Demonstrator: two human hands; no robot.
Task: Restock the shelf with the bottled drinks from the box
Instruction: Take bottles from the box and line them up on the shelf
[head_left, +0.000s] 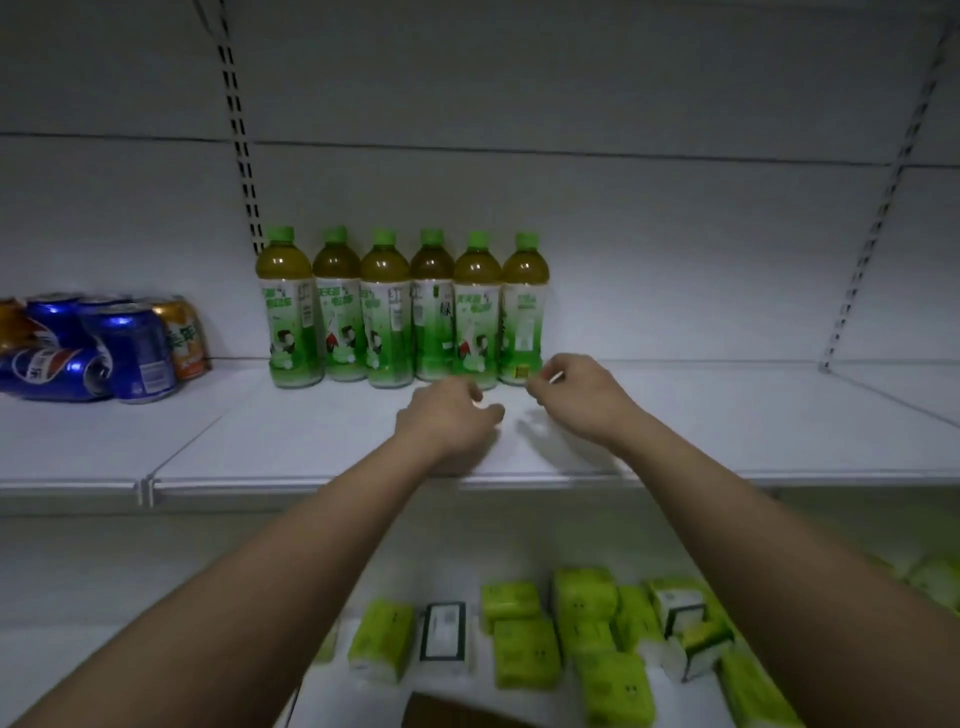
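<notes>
Several green-capped tea bottles (387, 312) with green and white labels stand upright in a row at the back of the white shelf (311, 441). My left hand (447, 418) hovers over the shelf just in front of the middle bottles, fingers loosely curled, holding nothing. My right hand (576, 392) is beside the base of the rightmost bottle (523, 312), fingers slightly apart and empty; whether it touches the bottle is unclear. A brown corner, perhaps the box (457, 714), shows at the bottom edge.
Blue and orange soda cans (104, 345) are piled at the shelf's left, some lying down. The shelf below holds several green tissue packs (576, 639). Bare shelf surface extends to the right of the bottles up to a slotted upright (878, 218).
</notes>
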